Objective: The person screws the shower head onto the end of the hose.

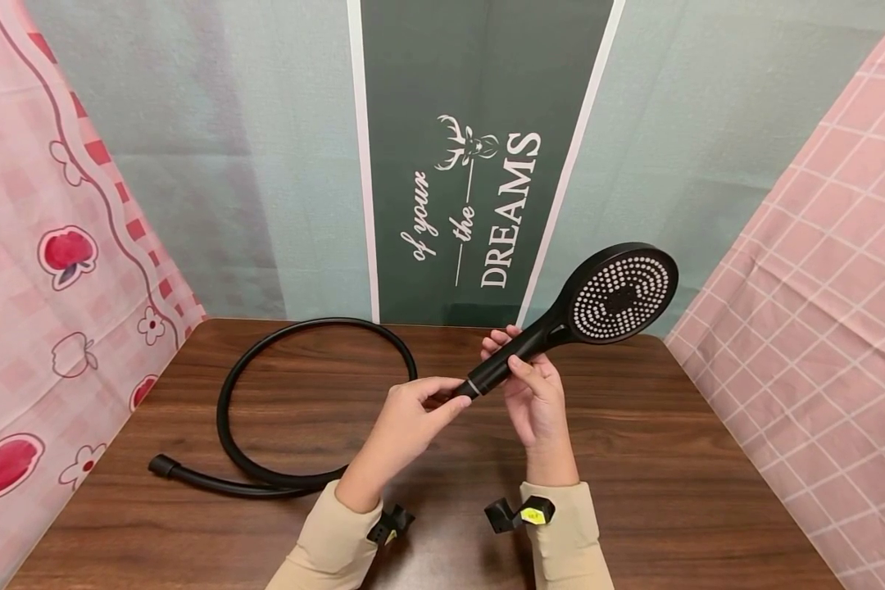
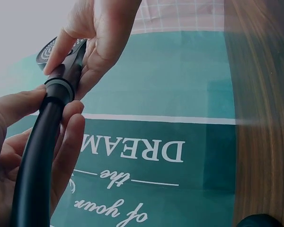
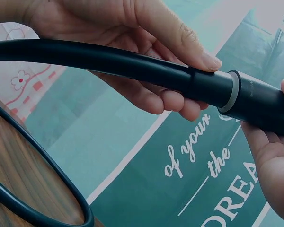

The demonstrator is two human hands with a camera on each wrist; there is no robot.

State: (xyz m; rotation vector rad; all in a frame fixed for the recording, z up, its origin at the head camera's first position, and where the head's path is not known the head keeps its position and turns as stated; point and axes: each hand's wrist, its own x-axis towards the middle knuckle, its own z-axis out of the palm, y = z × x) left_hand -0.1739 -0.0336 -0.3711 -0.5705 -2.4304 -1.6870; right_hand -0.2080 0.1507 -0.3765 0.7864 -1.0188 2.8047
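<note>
A black shower head (image 1: 619,295) with a round face of pale nozzles is raised above the table, tilted up to the right. My right hand (image 1: 538,393) grips its handle (image 1: 512,352), thumb on the near side. At the handle's lower end my left hand (image 1: 416,418) pinches the connector of a black shower hose (image 1: 224,401) between thumb and fingers. In the right wrist view the connector (image 3: 213,87) meets the handle end, with a light ring (image 3: 233,92) showing at the joint. Behind the left hand, the hose loops over the table.
The hose's other end fitting (image 1: 164,465) lies at the left of the brown wooden table (image 1: 656,442). A green cloth with printed lettering (image 1: 512,209) hangs behind. Pink patterned cloths (image 1: 819,270) stand at both sides. Each sleeve carries a small black camera mount (image 1: 519,514).
</note>
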